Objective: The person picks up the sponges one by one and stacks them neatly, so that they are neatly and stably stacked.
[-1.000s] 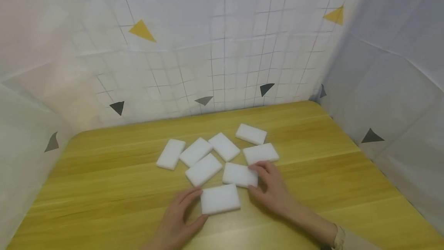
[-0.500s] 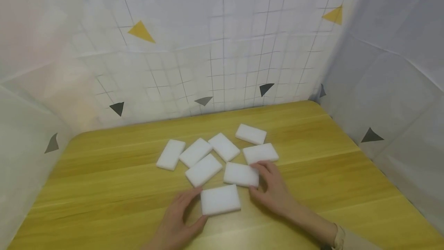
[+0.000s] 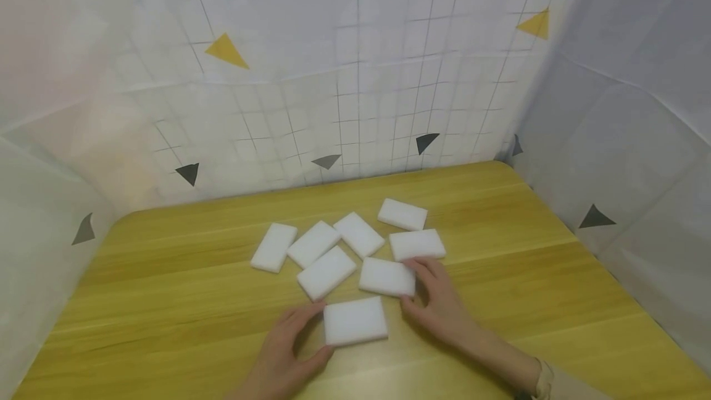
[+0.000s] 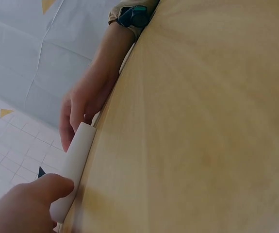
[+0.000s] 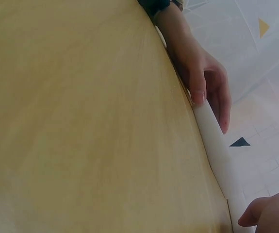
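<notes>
Left hand: on the wooden table, at the left short edge of the nearest white sponge block; forefinger along the block's far-left corner, thumb at its near-left corner, fingers curled in a loose pinch about that edge. Block flat on the table, near centre, nearest of eight.

Right hand: just right of the second block; fingertips on that block's far-right corner, thumb at its near-right corner. Grip apparently a light pinch; firmness of hold not clear from the wrist views, where only block edges show. Second block flat, just beyond the nearest block, slightly right of it.

Remaining six blocks: flat, in a loose fan across the table's middle, farther off; several touching edge to edge, far-right one apart.

Backdrop: white sheet with grid lines and yellow and grey triangles, on the far side and both flanks.
</notes>
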`<state>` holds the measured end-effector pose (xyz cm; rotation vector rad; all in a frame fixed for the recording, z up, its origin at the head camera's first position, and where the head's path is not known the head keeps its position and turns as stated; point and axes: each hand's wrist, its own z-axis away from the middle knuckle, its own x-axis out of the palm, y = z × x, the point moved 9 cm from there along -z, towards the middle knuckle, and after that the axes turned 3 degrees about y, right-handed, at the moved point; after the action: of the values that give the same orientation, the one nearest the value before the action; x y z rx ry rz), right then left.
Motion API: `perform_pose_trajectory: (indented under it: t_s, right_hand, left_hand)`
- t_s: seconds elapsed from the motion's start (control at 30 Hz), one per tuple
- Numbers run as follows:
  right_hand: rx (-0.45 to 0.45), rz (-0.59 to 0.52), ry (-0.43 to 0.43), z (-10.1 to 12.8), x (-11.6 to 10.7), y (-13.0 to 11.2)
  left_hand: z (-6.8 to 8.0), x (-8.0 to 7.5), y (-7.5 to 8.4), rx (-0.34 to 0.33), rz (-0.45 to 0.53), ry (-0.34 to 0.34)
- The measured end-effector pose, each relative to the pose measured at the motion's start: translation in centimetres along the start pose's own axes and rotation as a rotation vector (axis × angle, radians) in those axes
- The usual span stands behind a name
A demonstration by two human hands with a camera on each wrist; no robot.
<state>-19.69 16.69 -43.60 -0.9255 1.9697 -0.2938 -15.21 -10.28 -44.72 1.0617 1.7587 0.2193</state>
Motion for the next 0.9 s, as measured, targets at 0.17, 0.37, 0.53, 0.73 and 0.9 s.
perform_pose_trajectory:
  t_s: [0.17,0.37,0.53,0.73,0.9]
  right_hand:
    - [0.005,0.009,-0.006,0.0,0.0,0.0]
    - [0.043,-0.019,-0.006,0.1,-0.1,0.3]
    - [0.015,-0.07,0.029,0.0,-0.5,0.0]
    - [-0.021,-0.119,0.056,-0.1,-0.9,-0.4]
    - [-0.013,-0.144,0.041,-0.1,-1.0,-0.5]
  left_hand:
    - [0.0,0.0,0.0,-0.004,0.012,-0.006]
    - [0.0,0.0,0.0,-0.022,0.035,-0.02]
    - [0.0,0.0,0.0,-0.021,0.017,-0.013]
    - [0.0,0.1,-0.3,-0.029,0.012,-0.019]
    - [0.0,0.1,-0.3,-0.022,0.016,-0.015]
